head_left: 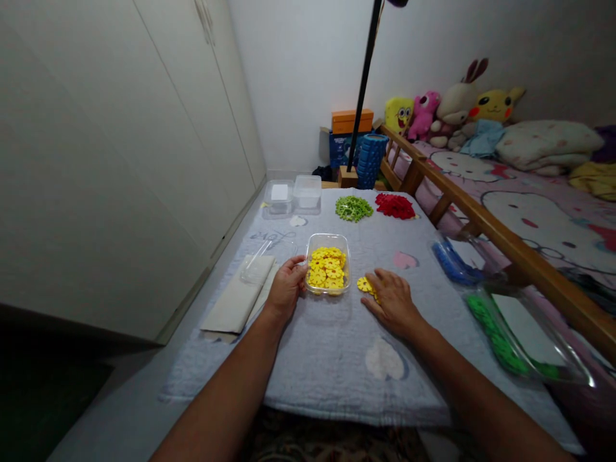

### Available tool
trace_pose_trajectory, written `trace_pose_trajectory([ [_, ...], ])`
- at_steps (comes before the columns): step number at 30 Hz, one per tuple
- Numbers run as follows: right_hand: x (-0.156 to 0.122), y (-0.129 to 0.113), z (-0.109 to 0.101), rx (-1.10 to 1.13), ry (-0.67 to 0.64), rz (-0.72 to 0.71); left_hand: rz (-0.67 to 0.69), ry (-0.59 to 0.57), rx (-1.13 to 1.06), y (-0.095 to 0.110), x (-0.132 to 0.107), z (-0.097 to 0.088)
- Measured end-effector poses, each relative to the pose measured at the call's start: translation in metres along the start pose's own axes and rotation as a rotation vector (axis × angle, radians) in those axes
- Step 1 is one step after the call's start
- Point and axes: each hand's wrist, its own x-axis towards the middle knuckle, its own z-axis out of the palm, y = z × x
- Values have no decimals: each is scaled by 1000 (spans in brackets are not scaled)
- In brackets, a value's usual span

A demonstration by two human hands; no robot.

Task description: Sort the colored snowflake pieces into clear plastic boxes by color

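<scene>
A clear plastic box point(328, 240) holds a heap of yellow flower-shaped discs point(327, 268), laid in it up to about its middle height. My left hand point(287, 282) grips the box's left wall, thumb and fingers closed on the edge. To the right of the box, my right hand point(392, 298) reaches down over a few loose yellow discs point(364, 284) on the cloth. Its fingers and thumb are bent around them, and the palm hides part of this small group.
A clear lid point(256, 266) lies across folded cardboard point(235, 305) at left. Behind are light green pieces point(353, 208), red pieces point(395, 206) and clear boxes point(279, 196). Packed blue pieces point(455, 260) and green pieces point(498, 333) line the right, beside a wooden bed rail point(462, 202).
</scene>
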Motion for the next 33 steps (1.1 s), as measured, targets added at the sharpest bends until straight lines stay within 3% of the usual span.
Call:
trace_pose_trajectory([
  [7,39,9,3,43,34,-32,-11,14,6,0,-1,1],
  [11,56,12,3,33,78,21,-1,13,1,-2,1,0],
  [19,62,13,0,71,120,92,7,21,-15,-2,2,0],
  [23,67,12,-10,160,209,119,0,15,-16,-1,1,0],
  [29,78,-14,-44,496,387,85,5,5,-8,-1,0,1],
  [33,79,-42,-57,541,281,-12,-5,-12,-9,-2,1,1],
])
